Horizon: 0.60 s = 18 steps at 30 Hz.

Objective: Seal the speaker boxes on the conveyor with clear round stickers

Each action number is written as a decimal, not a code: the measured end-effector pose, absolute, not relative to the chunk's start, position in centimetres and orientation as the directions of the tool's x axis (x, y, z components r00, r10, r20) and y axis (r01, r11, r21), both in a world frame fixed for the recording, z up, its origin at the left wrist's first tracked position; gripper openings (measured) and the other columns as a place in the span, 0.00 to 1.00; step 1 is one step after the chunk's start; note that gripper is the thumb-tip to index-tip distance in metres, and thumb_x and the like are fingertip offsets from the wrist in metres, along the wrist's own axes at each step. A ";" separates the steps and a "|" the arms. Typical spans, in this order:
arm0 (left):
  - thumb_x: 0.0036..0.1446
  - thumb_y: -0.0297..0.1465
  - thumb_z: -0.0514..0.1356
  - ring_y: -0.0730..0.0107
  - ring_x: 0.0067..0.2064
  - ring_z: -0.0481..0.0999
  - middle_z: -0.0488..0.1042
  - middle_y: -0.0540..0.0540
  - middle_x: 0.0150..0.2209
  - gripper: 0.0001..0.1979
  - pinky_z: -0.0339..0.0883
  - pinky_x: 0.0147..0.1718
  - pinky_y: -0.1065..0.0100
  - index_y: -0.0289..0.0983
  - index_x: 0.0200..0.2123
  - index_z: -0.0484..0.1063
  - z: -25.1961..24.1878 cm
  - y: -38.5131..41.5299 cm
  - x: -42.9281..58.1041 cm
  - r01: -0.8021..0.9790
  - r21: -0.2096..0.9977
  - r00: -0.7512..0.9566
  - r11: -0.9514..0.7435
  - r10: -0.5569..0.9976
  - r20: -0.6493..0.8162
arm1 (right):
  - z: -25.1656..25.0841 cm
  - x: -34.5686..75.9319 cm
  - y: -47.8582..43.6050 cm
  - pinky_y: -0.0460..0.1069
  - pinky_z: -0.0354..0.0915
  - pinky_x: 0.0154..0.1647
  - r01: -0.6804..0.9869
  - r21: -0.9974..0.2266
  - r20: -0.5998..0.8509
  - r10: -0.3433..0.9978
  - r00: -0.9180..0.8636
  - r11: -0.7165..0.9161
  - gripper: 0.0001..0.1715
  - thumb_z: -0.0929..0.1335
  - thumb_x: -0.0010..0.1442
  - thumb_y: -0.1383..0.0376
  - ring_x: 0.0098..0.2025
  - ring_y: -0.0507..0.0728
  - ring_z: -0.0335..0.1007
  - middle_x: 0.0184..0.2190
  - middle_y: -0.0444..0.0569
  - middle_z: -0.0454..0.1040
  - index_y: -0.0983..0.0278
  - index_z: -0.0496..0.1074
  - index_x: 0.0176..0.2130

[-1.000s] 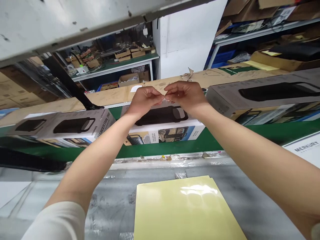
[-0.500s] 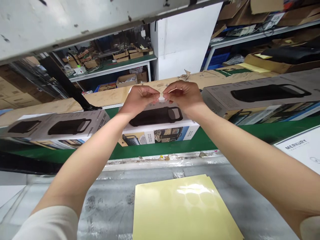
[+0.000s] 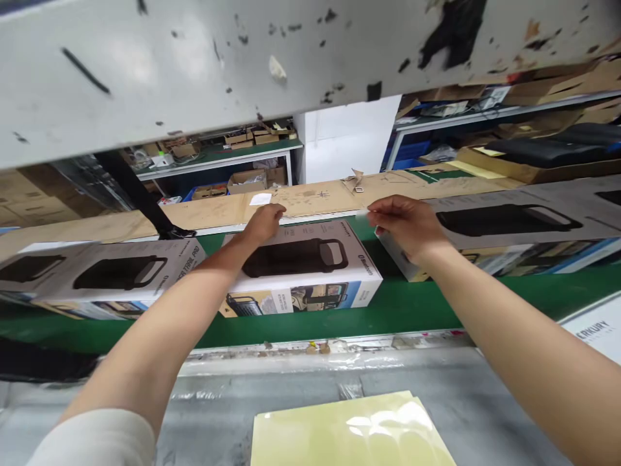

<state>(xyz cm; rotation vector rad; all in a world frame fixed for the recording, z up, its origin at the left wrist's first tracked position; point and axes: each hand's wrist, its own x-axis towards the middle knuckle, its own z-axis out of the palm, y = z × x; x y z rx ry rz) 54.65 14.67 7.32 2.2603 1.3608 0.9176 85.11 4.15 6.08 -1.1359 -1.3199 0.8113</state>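
My right hand [image 3: 410, 226] pinches a small clear sticker [image 3: 362, 217] between thumb and fingertips, held over the gap between two boxes. My left hand [image 3: 264, 223] is closed, its fingers curled at the far edge of the white speaker box [image 3: 295, 259]. Whether those fingers hold anything is hidden. This box lies flat on the green conveyor belt [image 3: 286, 328], its top printed with a black speaker and handle. Nearer to me, a stack of yellow sticker sheets [image 3: 334, 433] with round outlines lies on the grey plastic-covered table [image 3: 208, 401].
More printed boxes [image 3: 121, 272] lie on the belt to the left, and another box [image 3: 504, 220] to the right. A scuffed white beam [image 3: 194, 71] crosses overhead. A black post [image 3: 133, 194] rises at left. Behind the belt runs a wooden ledge [image 3: 310, 197] with a white paper [image 3: 261, 199].
My hands have drawn apart: the right has moved right with the clear sticker, the left to the box's far edge. The view has tilted upward, showing more of the beam.
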 end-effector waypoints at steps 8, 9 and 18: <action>0.61 0.20 0.52 0.51 0.70 0.63 0.71 0.43 0.65 0.23 0.51 0.70 0.43 0.44 0.51 0.80 4.7 13.2 66.4 0.487 0.503 0.745 -0.714 0.640 0.188 | 7.0 84.9 2.2 0.53 0.67 0.27 0.070 -0.997 0.047 0.988 0.150 0.036 0.24 0.81 0.41 0.64 0.30 0.60 0.72 0.26 0.44 0.74 0.55 0.72 0.37; 0.59 0.19 0.52 0.49 0.72 0.59 0.70 0.45 0.66 0.23 0.47 0.70 0.39 0.45 0.49 0.80 4.6 13.4 67.3 0.476 0.500 0.779 -0.723 0.611 0.142 | 7.1 85.2 1.6 0.53 0.67 0.28 0.052 -0.998 0.043 0.987 0.158 0.035 0.23 0.81 0.42 0.64 0.31 0.59 0.72 0.27 0.44 0.74 0.55 0.73 0.38; 0.52 0.22 0.52 0.57 0.46 0.79 0.81 0.41 0.41 0.13 0.69 0.53 0.58 0.36 0.35 0.76 2.7 15.0 67.6 0.330 0.603 0.815 -0.726 0.542 0.205 | 6.2 84.2 1.5 0.48 0.64 0.23 0.098 -0.991 -0.073 0.987 0.143 -0.087 0.21 0.79 0.41 0.69 0.28 0.56 0.71 0.24 0.43 0.73 0.58 0.72 0.35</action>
